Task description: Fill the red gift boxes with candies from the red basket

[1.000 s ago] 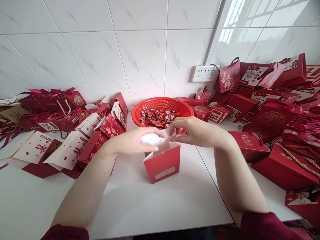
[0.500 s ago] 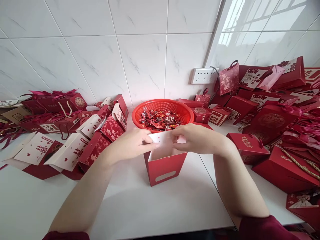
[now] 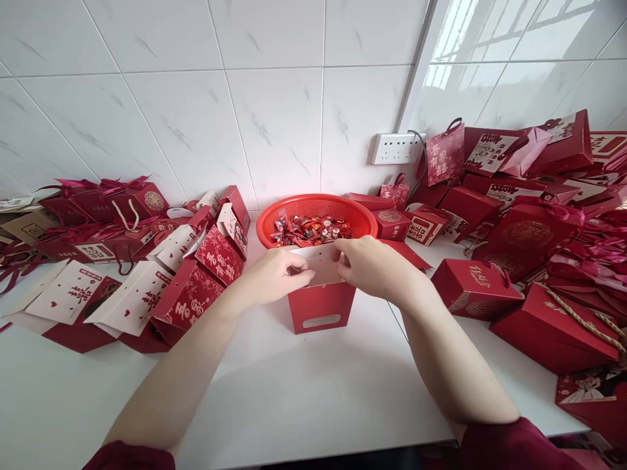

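Observation:
A red paper gift box with a white inside and a pale rounded slot low on its near face stands upright on the table. Its top is open, and a white inner flap shows at the back. At its upper left edge my left hand curls thumb and fingers around the rim. My right hand grips the upper right edge in the same way, fingertips partly hidden. Just behind the box sits a red plastic basket with many small red-wrapped candies.
Several open red boxes with white lids line the left side. To the right, red gift boxes are piled high, one small box lying nearest. A power strip is fixed to the tiled wall.
The box has been turned squarer to me and shifted slightly away, toward the basket. Both hands have moved along with it, still at its top edges.

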{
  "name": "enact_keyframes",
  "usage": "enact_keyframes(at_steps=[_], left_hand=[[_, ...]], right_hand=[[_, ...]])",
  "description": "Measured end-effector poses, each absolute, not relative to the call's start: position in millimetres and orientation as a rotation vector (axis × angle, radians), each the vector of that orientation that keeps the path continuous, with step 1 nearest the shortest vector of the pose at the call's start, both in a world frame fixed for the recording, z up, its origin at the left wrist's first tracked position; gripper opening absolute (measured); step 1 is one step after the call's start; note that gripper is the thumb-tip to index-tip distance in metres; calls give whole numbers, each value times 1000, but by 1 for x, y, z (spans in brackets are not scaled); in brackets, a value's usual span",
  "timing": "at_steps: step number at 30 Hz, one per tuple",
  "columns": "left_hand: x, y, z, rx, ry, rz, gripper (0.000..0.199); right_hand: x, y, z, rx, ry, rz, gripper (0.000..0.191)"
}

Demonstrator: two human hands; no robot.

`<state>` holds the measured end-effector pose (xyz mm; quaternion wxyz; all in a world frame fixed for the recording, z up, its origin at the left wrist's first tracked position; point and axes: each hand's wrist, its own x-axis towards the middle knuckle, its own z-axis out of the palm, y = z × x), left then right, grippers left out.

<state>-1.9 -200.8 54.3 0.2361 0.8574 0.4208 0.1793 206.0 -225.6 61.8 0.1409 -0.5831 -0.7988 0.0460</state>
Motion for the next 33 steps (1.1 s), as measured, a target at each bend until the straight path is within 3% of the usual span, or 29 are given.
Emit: enact_keyframes(at_steps=[7, 11, 15, 24, 33], left_hand=[[-11, -196, 62, 2277, 1230, 412, 17], [-30, -193, 75, 2294, 1297, 382, 37], [-45, -187, 84, 2304, 1309, 215, 41], [-42, -179, 69, 2293, 1187, 331, 41], [-25, -190, 64, 2290, 1215, 389, 40]], right_hand=[[227, -213, 68, -1636, -2218, 237, 10], [235, -181, 69, -1671, -2100, 257, 22], [231, -130, 61, -1842, -2189, 303, 19], [212, -64, 18, -2140, -2415, 596, 30], [243, -121, 43, -1781, -2209, 365, 26]])
